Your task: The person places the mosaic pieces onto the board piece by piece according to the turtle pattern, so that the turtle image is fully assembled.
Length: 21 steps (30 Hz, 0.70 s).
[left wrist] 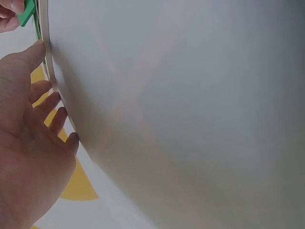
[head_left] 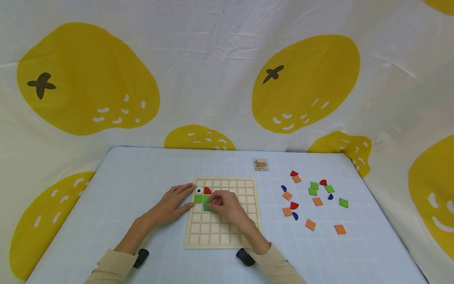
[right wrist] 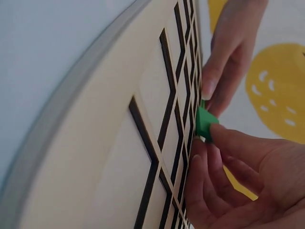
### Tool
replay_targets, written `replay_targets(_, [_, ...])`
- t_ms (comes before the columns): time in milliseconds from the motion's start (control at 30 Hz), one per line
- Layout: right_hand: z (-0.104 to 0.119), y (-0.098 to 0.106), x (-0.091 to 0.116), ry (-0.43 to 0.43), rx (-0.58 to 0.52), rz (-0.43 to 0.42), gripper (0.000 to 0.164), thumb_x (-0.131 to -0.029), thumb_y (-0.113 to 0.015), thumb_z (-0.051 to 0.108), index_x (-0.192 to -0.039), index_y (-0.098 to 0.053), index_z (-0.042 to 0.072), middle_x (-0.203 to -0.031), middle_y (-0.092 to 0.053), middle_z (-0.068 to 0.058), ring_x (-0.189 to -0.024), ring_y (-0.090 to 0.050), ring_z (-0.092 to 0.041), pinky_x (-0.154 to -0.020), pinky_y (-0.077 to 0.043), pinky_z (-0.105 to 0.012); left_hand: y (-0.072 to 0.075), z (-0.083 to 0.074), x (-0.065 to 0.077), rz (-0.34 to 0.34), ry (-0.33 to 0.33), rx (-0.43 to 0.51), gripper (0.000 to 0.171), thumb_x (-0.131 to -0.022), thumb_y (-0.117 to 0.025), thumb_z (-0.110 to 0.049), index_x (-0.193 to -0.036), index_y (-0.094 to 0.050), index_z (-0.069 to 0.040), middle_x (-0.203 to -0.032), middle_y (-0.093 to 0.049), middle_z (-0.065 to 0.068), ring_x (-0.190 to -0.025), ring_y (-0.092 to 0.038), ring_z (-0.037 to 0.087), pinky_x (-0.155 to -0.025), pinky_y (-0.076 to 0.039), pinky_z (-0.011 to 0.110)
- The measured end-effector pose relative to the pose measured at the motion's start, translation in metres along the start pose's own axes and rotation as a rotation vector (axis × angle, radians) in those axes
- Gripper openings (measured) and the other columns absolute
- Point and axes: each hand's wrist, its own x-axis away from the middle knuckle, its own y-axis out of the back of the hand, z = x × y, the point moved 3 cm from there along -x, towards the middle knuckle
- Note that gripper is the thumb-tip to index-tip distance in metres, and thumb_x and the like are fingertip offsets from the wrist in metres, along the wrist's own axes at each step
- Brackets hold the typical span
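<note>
A wooden grid board (head_left: pixel 223 243) lies on the table. In its upper left cells sit a white tile with a black dot (head_left: pixel 199 191), a red quarter-round tile (head_left: pixel 207 191) and a green square tile (head_left: pixel 198 198), with more green beside it. My right hand (head_left: pixel 227 207) pinches a green square tile (right wrist: pixel 206 123) between thumb and fingers, tilted against the board in the right wrist view. My left hand (head_left: pixel 172 205) rests at the board's left edge, its fingertips touching the rim, fingers relaxed and holding nothing.
Right of the board lie scattered loose tiles: several orange squares (head_left: pixel 310 225), several green squares (head_left: pixel 343 202), red quarter-rounds (head_left: pixel 294 205) and blue half-rounds (head_left: pixel 295 216). A small picture card (head_left: pixel 261 164) lies beyond the board. A fruit-patterned cloth (head_left: pixel 213 79) hangs behind the table.
</note>
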Motion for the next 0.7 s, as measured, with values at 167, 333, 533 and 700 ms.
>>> replay_targets(167, [0.0012, -0.0029, -0.0009, -0.022, 0.005, 0.004, 0.006, -0.093, -0.075, 0.004, -0.097, -0.075, -0.001, -0.087, -0.07, -0.004, -0.076, -0.064, -0.011, -0.07, -0.053, -0.022, -0.0002, -0.0009, -0.0004, -0.001, 0.003, -0.008, 0.065, -0.103, -0.064, -0.035, -0.158, -0.041, -0.008, -0.162, -0.039, 0.013, -0.146, -0.034, 0.04, -0.115, -0.031, 0.063])
replay_targets(333, [0.0021, -0.0056, 0.0, -0.039, 0.031, -0.006, 0.007, -0.093, -0.076, 0.005, -0.099, -0.078, 0.001, -0.09, -0.073, -0.003, -0.078, -0.065, -0.011, -0.07, -0.054, -0.023, 0.001, -0.0035, 0.0002, 0.0, 0.009, -0.012, 0.065, -0.103, -0.065, -0.033, -0.157, -0.042, -0.007, -0.161, -0.04, 0.015, -0.145, -0.034, 0.041, -0.115, -0.031, 0.064])
replay_targets(533, [0.0041, -0.0052, 0.0012, -0.04, 0.047, -0.023, 0.007, -0.093, -0.075, 0.003, -0.098, -0.079, 0.001, -0.093, -0.075, -0.006, -0.079, -0.067, -0.012, -0.07, -0.054, -0.025, 0.0017, -0.0034, 0.0008, -0.001, 0.011, -0.01, 0.065, -0.103, -0.064, -0.034, -0.157, -0.042, -0.007, -0.161, -0.04, 0.015, -0.145, -0.034, 0.041, -0.115, -0.03, 0.064])
replay_targets(700, [0.0034, -0.0035, 0.0012, -0.033, 0.053, -0.014, 0.007, -0.094, -0.074, 0.002, -0.098, -0.078, 0.001, -0.094, -0.075, -0.005, -0.08, -0.067, -0.012, -0.071, -0.054, -0.024, 0.0027, -0.0049, 0.0006, -0.007, 0.004, -0.01, 0.064, -0.103, -0.064, -0.034, -0.157, -0.042, -0.006, -0.16, -0.041, 0.016, -0.144, -0.036, 0.041, -0.115, -0.03, 0.064])
